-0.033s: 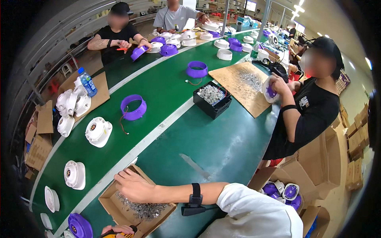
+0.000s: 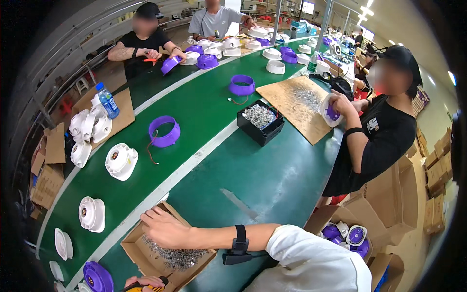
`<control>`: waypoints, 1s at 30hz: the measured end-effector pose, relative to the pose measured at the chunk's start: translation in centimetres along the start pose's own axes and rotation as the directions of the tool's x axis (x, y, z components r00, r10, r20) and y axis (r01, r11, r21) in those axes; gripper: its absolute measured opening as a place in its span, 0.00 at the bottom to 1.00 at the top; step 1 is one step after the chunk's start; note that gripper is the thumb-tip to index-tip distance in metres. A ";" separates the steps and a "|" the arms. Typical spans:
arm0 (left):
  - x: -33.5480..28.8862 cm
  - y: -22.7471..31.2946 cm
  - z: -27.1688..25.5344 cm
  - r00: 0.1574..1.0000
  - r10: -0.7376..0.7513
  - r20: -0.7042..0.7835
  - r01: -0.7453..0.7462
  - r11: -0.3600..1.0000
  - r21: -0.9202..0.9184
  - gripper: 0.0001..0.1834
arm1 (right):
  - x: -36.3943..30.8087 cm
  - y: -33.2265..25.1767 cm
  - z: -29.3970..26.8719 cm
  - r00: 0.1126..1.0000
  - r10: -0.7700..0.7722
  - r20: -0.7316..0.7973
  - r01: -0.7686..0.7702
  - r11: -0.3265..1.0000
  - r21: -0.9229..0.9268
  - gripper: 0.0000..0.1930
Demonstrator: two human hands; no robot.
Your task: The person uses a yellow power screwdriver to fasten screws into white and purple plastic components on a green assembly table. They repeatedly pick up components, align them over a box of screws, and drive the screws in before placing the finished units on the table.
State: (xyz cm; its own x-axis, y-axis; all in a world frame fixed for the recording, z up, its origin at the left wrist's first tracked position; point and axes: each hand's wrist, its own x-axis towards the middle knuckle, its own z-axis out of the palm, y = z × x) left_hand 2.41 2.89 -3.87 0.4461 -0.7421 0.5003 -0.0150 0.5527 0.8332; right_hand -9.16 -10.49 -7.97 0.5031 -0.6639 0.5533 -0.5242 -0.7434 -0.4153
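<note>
While we watched from the head view, our right hand (image 2: 165, 229) hung over a cardboard box (image 2: 132, 254), small metal parts (image 2: 182, 259) just below; we couldn't tell whether its fingertips met. Our left hand (image 2: 148, 281) gripped a yellow tool (image 2: 134, 288), a purple housing (image 2: 98, 277) left of it.

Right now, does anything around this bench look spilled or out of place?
Possibly: small metal parts lie scattered loose across the flat brown board, whereas those in the black bin are contained; I can't tell if that's a spill. The blue-capped plastic bottle also looks a bit odd beside the white round housings.
</note>
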 end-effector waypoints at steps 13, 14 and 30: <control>0.1 -0.1 -0.1 1.000 0.002 -0.013 -0.002 1.000 0.006 0.25 | 0.1 0.1 -0.2 1.000 -0.011 0.011 0.011 1.000 0.016 0.10; 0.1 -0.1 -0.1 1.000 0.003 -0.014 -0.002 1.000 0.007 0.25 | 0.1 0.1 -0.2 1.000 -0.010 0.014 0.009 1.000 0.018 0.10; 0.1 0.1 0.1 1.000 -0.004 -0.016 0.004 1.000 0.026 0.23 | 0.1 0.0 -0.3 0.999 -0.001 0.032 0.000 1.000 0.028 0.09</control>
State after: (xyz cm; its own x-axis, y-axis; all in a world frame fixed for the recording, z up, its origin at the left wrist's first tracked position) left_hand 2.38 2.86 -3.75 0.4605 -0.7380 0.4933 -0.0363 0.5395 0.8412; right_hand -9.36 -10.51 -7.71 0.5251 -0.6657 0.5302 -0.5050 -0.7452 -0.4355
